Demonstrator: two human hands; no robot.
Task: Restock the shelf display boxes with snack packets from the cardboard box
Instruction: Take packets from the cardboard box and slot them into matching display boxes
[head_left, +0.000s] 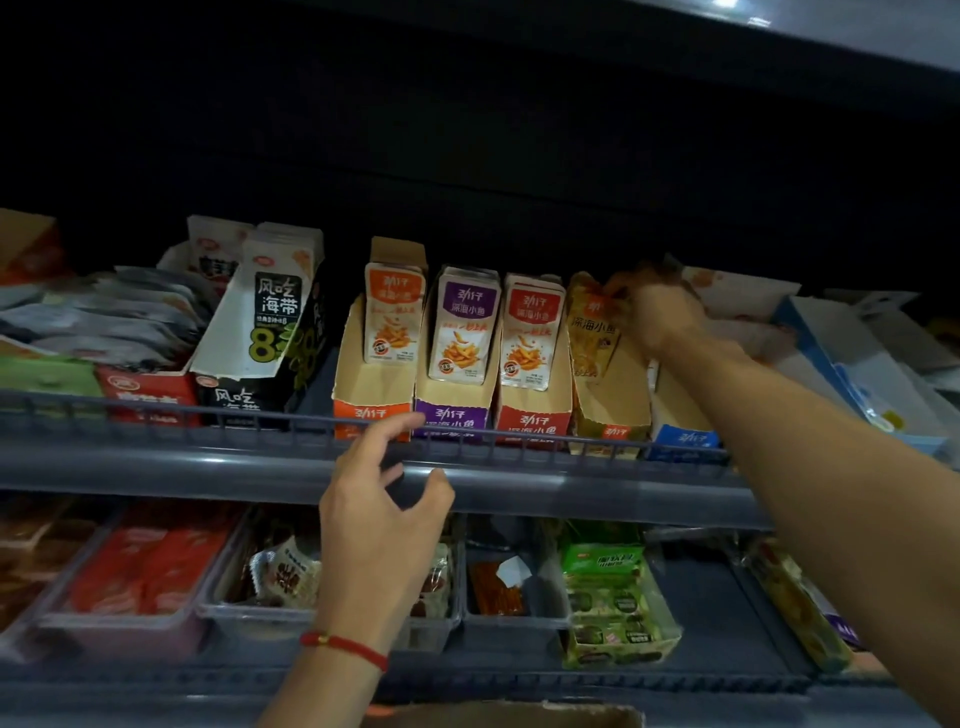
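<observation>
Yellow foil snack packets (592, 332) stand in a tan cardboard display box with a yellow front (615, 410), fourth in a row beside the orange (363, 410), purple (452, 415) and red (530, 421) fronted boxes on the upper grey metal shelf (208, 467). The right hand (654, 312) pinches the top of these packets with curled fingers. The left hand (384, 504), a red string bracelet (345, 647) at its wrist, hovers loosely spread at the shelf's wire rail (156, 410), holding nothing. A brown cardboard box's edge (509, 714) shows at the bottom.
</observation>
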